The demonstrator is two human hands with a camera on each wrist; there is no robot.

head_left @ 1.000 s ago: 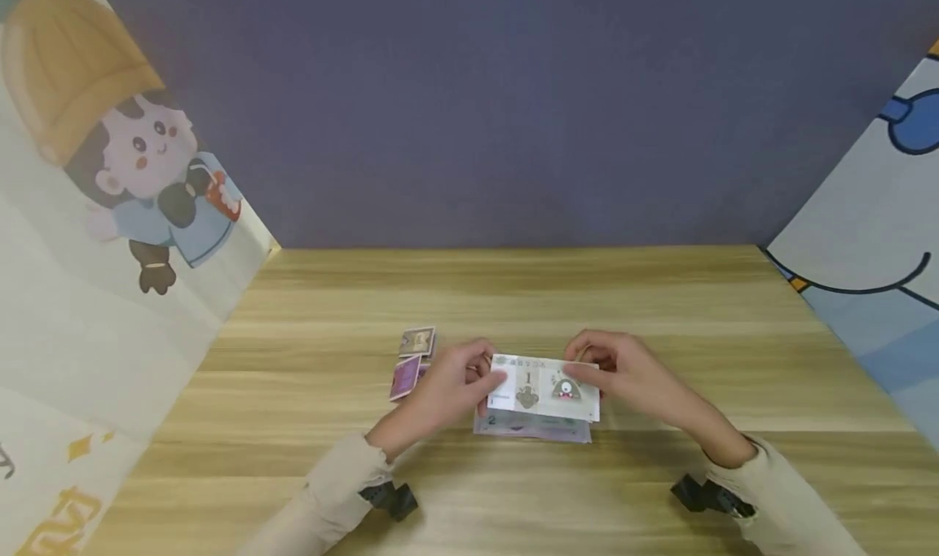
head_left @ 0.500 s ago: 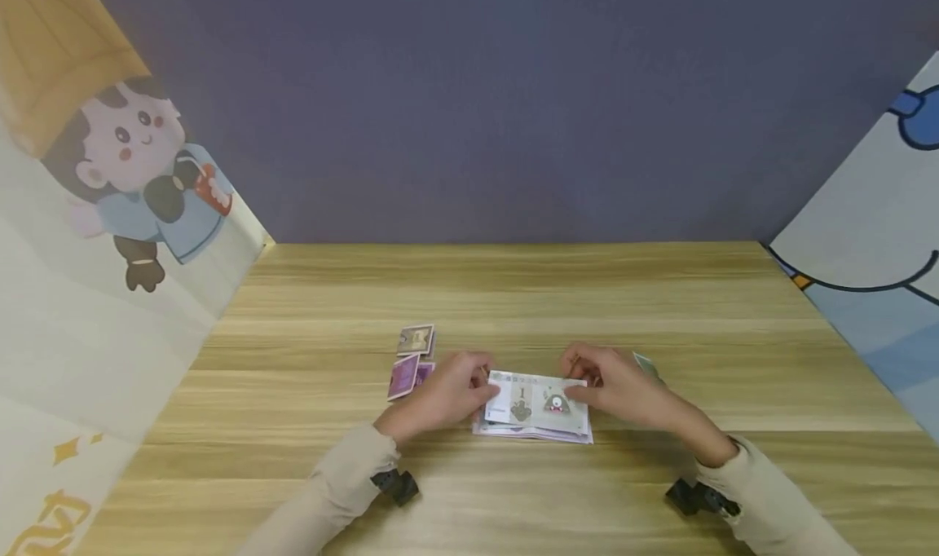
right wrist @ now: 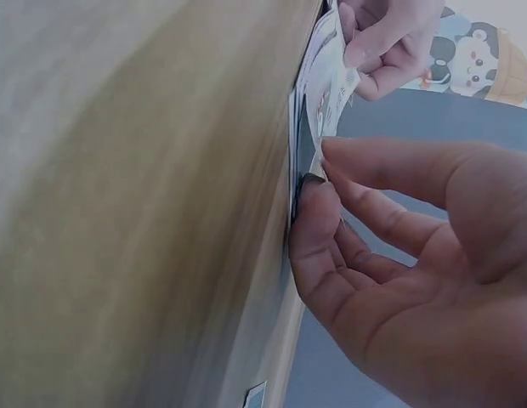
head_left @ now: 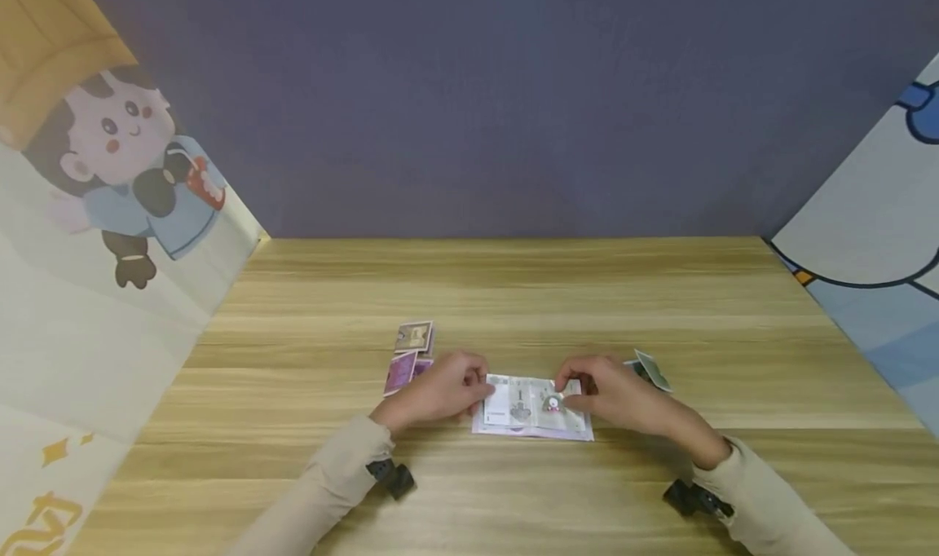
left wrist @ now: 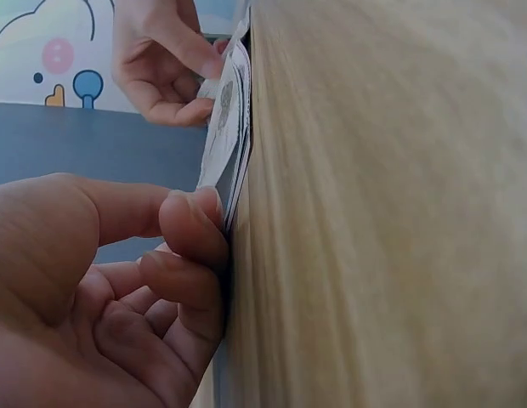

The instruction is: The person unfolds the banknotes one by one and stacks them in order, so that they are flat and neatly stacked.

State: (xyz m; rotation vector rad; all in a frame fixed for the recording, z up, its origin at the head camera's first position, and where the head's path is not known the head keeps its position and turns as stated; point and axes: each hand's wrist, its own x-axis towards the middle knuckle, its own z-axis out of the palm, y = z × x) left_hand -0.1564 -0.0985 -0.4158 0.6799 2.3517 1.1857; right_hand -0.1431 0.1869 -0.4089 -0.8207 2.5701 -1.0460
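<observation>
A pale banknote (head_left: 520, 399) printed with a 1 and a small cartoon figure lies over a stack of purplish banknotes (head_left: 531, 435) on the table. Its left end is pinched between the thumb and forefinger of my left hand (head_left: 449, 383). My right hand (head_left: 619, 394) pinches it near its right end, beside the cartoon figure. In the left wrist view, the note (left wrist: 219, 140) bows up from the stack, with left fingertips at its near end. Seen from the right wrist, the right thumb and forefinger hold the note's edge (right wrist: 319, 115) slightly above the notes beneath.
Left of the hands lie a brown folded note (head_left: 414, 337) and purple folded notes (head_left: 400, 372). Behind my right hand is a greenish folded note (head_left: 652, 370). A dark panel (head_left: 513, 108) closes the back of the wooden table (head_left: 513, 287), with printed walls either side.
The pale banknote has come down onto the stack, covering more of it. My right hand has shifted slightly left and down. The greenish folded note behind it has come into view.
</observation>
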